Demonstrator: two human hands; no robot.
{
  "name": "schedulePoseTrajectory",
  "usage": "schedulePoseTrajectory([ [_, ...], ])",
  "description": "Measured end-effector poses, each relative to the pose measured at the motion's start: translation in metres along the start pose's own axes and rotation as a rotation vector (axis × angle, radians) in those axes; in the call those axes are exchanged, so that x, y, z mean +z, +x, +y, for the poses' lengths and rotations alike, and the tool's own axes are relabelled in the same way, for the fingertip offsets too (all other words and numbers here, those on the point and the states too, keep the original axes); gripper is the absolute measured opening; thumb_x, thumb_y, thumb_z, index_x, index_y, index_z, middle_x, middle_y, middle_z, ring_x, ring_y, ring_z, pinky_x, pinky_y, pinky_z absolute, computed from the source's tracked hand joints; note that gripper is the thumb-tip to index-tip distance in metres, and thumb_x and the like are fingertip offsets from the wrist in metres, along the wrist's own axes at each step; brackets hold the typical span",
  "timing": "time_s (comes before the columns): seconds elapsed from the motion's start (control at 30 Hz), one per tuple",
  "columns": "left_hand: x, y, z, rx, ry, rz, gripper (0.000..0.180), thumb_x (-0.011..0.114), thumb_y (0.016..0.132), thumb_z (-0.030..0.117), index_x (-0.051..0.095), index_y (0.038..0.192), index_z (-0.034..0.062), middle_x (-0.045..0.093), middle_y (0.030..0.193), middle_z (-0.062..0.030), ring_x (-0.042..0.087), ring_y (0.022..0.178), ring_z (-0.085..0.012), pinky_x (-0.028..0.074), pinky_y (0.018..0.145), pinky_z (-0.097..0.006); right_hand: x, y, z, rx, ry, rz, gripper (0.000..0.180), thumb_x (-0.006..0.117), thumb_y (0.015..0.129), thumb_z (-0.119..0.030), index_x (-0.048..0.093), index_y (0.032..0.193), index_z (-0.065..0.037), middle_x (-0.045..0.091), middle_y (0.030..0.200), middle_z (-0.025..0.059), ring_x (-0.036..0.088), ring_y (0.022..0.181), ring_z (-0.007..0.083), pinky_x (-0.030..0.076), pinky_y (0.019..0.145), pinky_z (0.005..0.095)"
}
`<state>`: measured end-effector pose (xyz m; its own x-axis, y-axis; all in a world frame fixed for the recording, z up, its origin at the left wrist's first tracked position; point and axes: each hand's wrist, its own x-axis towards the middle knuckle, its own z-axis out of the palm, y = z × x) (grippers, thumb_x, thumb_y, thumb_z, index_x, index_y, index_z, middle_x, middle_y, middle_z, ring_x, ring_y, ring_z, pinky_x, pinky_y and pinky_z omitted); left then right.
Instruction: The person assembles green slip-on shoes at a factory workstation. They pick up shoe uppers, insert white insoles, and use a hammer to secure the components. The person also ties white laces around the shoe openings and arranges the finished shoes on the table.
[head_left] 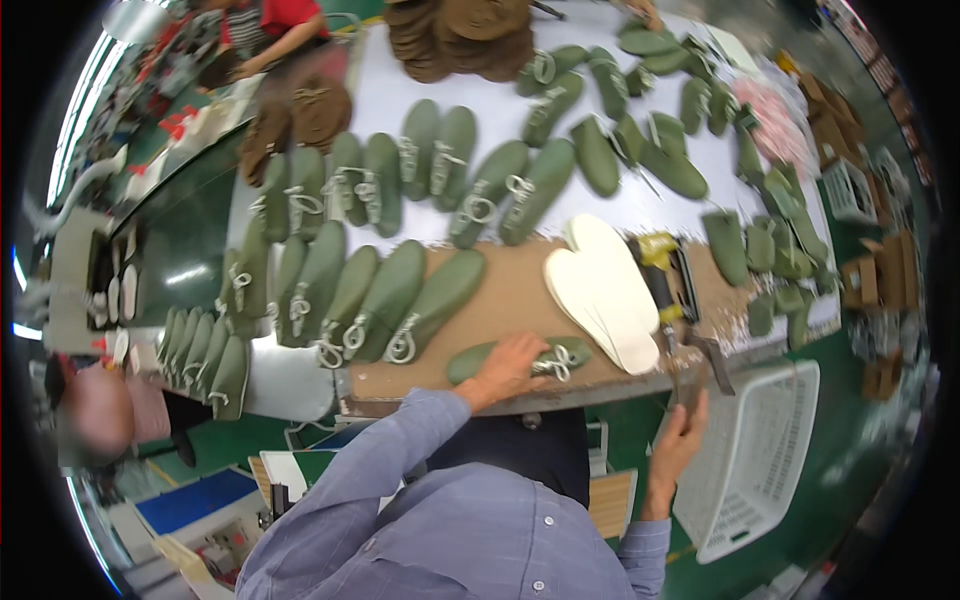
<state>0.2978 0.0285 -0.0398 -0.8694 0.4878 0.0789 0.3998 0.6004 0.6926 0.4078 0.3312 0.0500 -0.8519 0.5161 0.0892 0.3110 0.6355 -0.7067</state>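
My left hand is closed over a green shoe last lying on its side at the front of the brown work board. A white cord loop hangs from the last's right part. Beyond the front edge, to the right, my right hand has its fingers bent together around a blurred, brownish-grey thing that I cannot make out. Close by it, a dark metal tool juts over the edge. A stack of white insoles lies between the hands, with a yellow and black staple gun beside it.
Several green lasts with white cords stand in rows at left and behind. More lasts lie at right. Brown shoe pieces are piled at the back. A white plastic crate sits below right. A person in red works far left.
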Motion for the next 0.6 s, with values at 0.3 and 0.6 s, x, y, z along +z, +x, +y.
schedulePoseTrajectory([
  [0.3, -0.025, 0.044, -0.01, 0.285, 0.103, -0.16, 0.043, 0.08, 0.079, 0.031, 0.061, 0.113, 0.0131, 0.063, 0.111, -0.0055, 0.057, 0.112, -0.0266, 0.043, 0.101, -0.044, 0.04, 0.122, 0.073, -0.08, -0.265, -0.031, 0.042, 0.058, 0.101, -0.015, 0.055, 0.141, -0.001, 0.064, 0.131, 0.0227, 0.061, 0.12, 0.0411, 0.046, 0.103, 0.0439],
  [0.6, -0.064, -0.007, 0.005, 0.282, 0.228, -0.298, 0.041, 0.078, 0.081, 0.022, 0.064, 0.12, 0.02, 0.063, 0.128, -0.0012, 0.046, 0.139, -0.0276, 0.028, 0.12, -0.055, 0.085, 0.034, -0.058, -0.43, 0.081, -0.717, 0.061, 0.081, 0.083, -0.03, 0.061, 0.131, 0.001, 0.065, 0.127, 0.0233, 0.061, 0.119, 0.04, 0.046, 0.107, 0.0462],
])
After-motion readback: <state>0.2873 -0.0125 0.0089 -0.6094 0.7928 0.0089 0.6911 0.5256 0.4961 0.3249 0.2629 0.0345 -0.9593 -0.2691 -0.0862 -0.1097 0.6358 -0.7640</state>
